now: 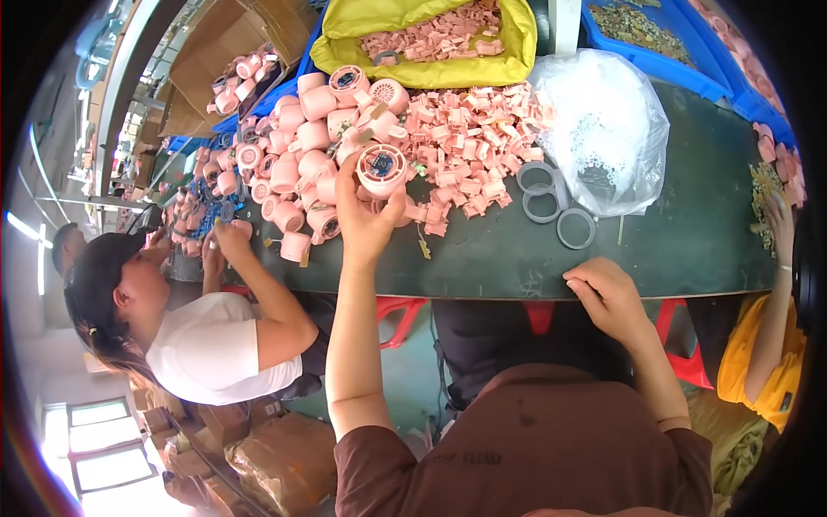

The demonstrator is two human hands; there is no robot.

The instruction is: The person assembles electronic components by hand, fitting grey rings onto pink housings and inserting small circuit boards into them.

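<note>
My left hand (369, 215) is closed round a pink round plastic housing (382, 171), tilted so that its open end shows a small circuit board and blue inside. It holds this at the front of a heap of similar pink housings (303, 172). To its right lies a pile of small pink plastic clips (469, 138). My right hand (606, 297) rests at the table's near edge, its fingers loosely curled with nothing visible in them. Just beyond it are three grey rings (575, 228), beside a clear plastic bag (607, 129) of small white parts.
Behind the piles stands a yellow-lined container (525, 52) with more pink pieces. Blue trays (633, 52) are at the back right. A person in white (228, 345) works on the left, and one with a yellow sleeve (762, 370) on the right. The green tabletop (689, 215) runs between.
</note>
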